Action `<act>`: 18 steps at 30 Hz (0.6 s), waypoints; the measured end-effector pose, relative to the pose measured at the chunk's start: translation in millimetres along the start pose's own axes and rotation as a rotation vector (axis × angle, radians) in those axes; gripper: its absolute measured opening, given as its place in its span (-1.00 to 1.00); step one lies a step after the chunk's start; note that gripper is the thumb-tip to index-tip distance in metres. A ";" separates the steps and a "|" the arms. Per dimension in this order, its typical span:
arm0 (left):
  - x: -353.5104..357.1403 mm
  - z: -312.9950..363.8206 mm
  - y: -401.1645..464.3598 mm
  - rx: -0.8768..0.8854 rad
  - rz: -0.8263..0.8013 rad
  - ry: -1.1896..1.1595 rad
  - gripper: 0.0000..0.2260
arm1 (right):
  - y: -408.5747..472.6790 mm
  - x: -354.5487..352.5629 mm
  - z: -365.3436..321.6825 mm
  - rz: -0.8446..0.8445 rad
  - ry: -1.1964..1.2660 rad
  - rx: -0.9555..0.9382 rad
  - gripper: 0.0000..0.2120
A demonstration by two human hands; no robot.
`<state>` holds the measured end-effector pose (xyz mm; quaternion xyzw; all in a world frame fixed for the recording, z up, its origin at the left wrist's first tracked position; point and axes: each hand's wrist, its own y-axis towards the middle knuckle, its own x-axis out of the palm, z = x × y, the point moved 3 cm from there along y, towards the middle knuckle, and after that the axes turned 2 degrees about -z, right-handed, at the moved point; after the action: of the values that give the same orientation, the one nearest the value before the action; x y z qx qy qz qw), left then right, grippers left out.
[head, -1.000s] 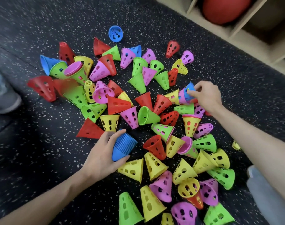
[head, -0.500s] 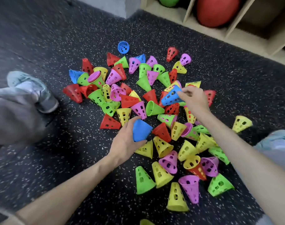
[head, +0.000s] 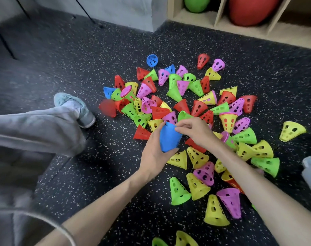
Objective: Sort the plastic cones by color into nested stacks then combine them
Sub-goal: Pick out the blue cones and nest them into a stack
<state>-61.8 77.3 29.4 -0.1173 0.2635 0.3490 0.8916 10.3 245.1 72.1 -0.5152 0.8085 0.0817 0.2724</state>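
Blue nested stack held above speckled floor, at near edge of cone pile. Left hand wrapped round stack from below and left, thumb and fingers curled on its sides. Right hand meeting stack from right, fingertips pinching its top edge; blurred there, so cannot tell whether a single cone is pinched or the stack itself. Directly behind stack: pink cone, green cone, yellow cone. Left of stack: red cone lying flat. Just below stack, under the wrists: yellow cones on their sides. Loose blue cones well beyond stack: one at far edge of pile, mouth up; one at pile's left edge; another partly hidden among pink and green. Far left of stack: grey trouser leg and pale shoe. Far beyond stack: wooden shelf with green ball and red ball.
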 end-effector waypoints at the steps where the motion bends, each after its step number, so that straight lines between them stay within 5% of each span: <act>1: -0.6 0.6 -0.4 -0.010 0.005 -0.007 -0.14 | -1.0 1.8 -0.5 -0.006 0.007 -0.006 -0.92; 10: -11.9 -5.6 2.3 -0.050 0.023 -0.026 -0.12 | 0.6 15.2 -8.5 -0.139 0.049 0.021 -0.93; 18: -23.9 -3.5 16.8 -0.005 0.038 -0.019 -0.10 | -2.0 28.3 -22.0 -0.133 -0.009 0.059 -0.56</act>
<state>-89.4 74.7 39.3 -0.1114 0.2565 0.3675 0.8870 -4.8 212.8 76.0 -0.5591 0.7733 0.0419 0.2959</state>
